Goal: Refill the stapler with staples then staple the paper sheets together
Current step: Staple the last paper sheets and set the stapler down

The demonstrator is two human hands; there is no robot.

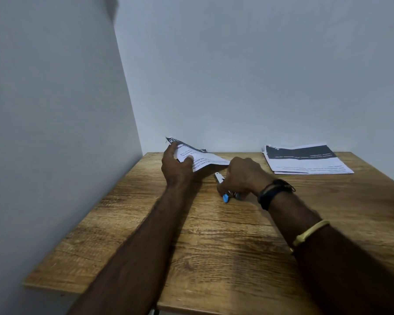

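left hand [176, 165]: pinching paper sheets [199, 159], far corner lifted off the table [146, 223]
stapler [224, 189]: blue, on table, nose at sheet corner
right hand [242, 176]: closed on stapler
step: stapling, likely
next: corner fully inside stapler mouth, press down
far right: second stack [305, 161], untouched

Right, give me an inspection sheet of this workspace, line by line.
Surface: wooden table, set in a wall corner.
Job's things: stapler, blue end showing; printed sheets, lifted at the far corner.
Clutter: second paper stack, far right.
Hands: left hand grips the printed sheets; right hand closed on the stapler.
Cables: nothing seen.
Surroundings: plain walls.
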